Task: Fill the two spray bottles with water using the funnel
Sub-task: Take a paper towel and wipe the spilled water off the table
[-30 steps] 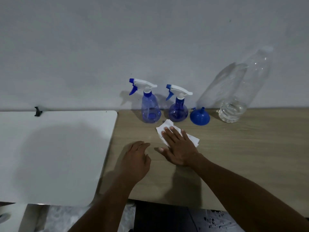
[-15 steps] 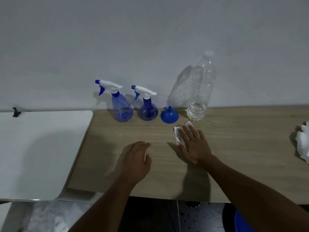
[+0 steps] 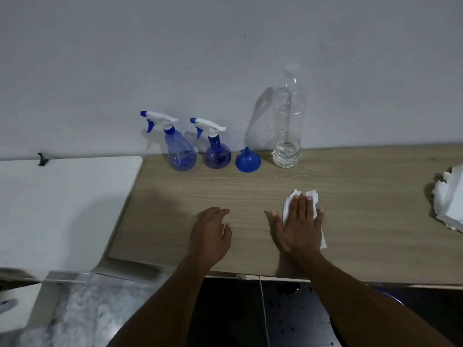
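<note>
Plainly, whether either bottle carries a brand or label cannot be told; the light is dim and no print can be read.

Two translucent blue plastic spray bottles with white-and-blue trigger heads stand upright at the back of the wood-grain desk (image 3: 375, 221), against the pale wall (image 3: 225, 46). These are the cone-shaped spray bottle (image 3: 179, 149) on the left and the round-bellied spray bottle (image 3: 218, 154) just beside it. Next comes the small blue plastic funnel (image 3: 248, 162), set mouth-down with its spout up. To its right stands the tall clear plastic water bottle (image 3: 288, 126), with a little water in its base.

The person's right hand (image 3: 299, 226) lies flat, fingers straight, pressing a crumpled white paper tissue (image 3: 312, 195) onto the desk. The left hand (image 3: 210, 236) rests palm-down near it, fingers loosely bent and grasping nothing.

A second ago the right hand and tissue were in front of the round-bellied spray bottle. Half a second ago they were in front of the gap between funnel and clear bottle. Now they sit to the right of the clear bottle and nearer the person. The left hand has stayed put.

A heap of white tissues (image 3: 451, 204) shows at the right edge, and a white tabletop (image 3: 62, 209) adjoins the desk on the left.
</note>
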The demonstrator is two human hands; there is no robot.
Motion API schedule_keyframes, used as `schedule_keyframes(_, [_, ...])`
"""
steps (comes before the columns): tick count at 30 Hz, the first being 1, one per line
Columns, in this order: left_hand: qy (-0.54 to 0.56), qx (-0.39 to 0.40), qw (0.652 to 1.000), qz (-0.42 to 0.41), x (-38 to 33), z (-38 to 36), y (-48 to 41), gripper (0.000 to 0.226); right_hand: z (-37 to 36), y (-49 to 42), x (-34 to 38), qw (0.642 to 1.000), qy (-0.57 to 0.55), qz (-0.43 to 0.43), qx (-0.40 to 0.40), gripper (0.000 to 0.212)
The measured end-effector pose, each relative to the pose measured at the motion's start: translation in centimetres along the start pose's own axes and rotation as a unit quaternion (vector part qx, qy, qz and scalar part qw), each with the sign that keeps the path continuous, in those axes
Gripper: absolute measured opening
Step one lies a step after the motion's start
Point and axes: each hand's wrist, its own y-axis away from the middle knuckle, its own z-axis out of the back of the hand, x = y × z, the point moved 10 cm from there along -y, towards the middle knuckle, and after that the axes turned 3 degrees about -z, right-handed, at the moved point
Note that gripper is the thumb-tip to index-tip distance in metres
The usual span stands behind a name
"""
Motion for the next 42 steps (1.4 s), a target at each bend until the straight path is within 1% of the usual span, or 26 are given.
schedule_keyframes(4, [-0.010, -0.006, 1.000, 0.016, 3.3, 2.1, 0.1, 0.041, -0.9, 1.7, 2.7, 1.000, -0.011, -0.003, 0.011, 0.102])
schedule_keyframes(7, [-0.015, -0.003, 1.000, 0.017, 6.5, 4.1, 0.5, 0.042, -2.8, 3.4, 7.8, 1.000, -0.008, 0.010, 0.025, 0.099])
schedule_keyframes(9, [-0.021, -0.002, 1.000, 0.012, 8.9, 5.8, 1.1, 0.044, -4.1, 4.4, 11.5, 0.999, -0.004, 0.004, 0.033, 0.099])
schedule_keyframes(13, [-0.024, -0.022, 0.999, 0.028, 15.2, 9.9, 2.5, 0.045, -6.6, 4.7, 18.7, 0.999, 0.011, 0.003, 0.043, 0.096])
schedule_keyframes(19, [-0.038, -0.032, 0.998, 0.047, 23.7, 15.0, 4.6, 0.037, -10.3, 5.4, 30.6, 0.997, 0.005, 0.059, 0.052, 0.098])
schedule_keyframes(21, [-0.037, -0.029, 0.997, 0.060, 25.7, 16.0, 5.1, 0.041, -11.3, 5.8, 33.7, 0.994, -0.001, 0.089, 0.069, 0.099])
schedule_keyframes(23, [-0.030, -0.026, 0.997, 0.065, 27.1, 16.3, 5.3, 0.046, -12.2, 6.4, 36.0, 0.985, -0.018, 0.137, 0.100, 0.101])
schedule_keyframes(25, [-0.022, -0.032, 0.997, 0.067, 27.8, 16.4, 5.2, 0.043, -12.1, 6.4, 36.5, 0.978, -0.045, 0.166, 0.115, 0.098])
schedule_keyframes(28, [-0.007, -0.031, 0.998, 0.055, 27.5, 16.1, 4.9, 0.041, -10.8, 4.9, 34.8, 0.975, -0.028, 0.207, 0.075, 0.089])
schedule_keyframes(29, [-0.003, -0.028, 0.998, 0.049, 27.3, 15.9, 4.7, 0.041, -10.6, 4.7, 34.2, 0.972, -0.007, 0.222, 0.071, 0.090])
schedule_keyframes(31, [0.006, -0.025, 0.999, 0.046, 27.2, 15.5, 4.5, 0.041, -11.2, 4.9, 33.7, 0.963, 0.041, 0.253, 0.083, 0.098])
schedule_keyframes(33, [0.011, -0.025, 0.999, 0.046, 27.1, 15.3, 4.4, 0.040, -11.6, 5.3, 33.8, 0.962, 0.053, 0.255, 0.084, 0.104])
schedule_keyframes(36, [0.013, -0.022, 0.999, 0.041, 27.2, 15.2, 4.5, 0.040, -12.0, 6.4, 35.2, 0.961, 0.049, 0.253, 0.103, 0.101])
schedule_keyframes(38, [0.014, -0.022, 0.999, 0.044, 27.5, 15.1, 4.7, 0.038, -12.7, 8.4, 36.7, 0.949, 0.050, 0.284, 0.126, 0.099])
schedule_keyframes(42, [0.011, -0.025, 0.998, 0.059, 27.6, 14.8, 5.0, 0.036, -13.5, 11.9, 38.3, 0.926, 0.065, 0.348, 0.131, 0.095])
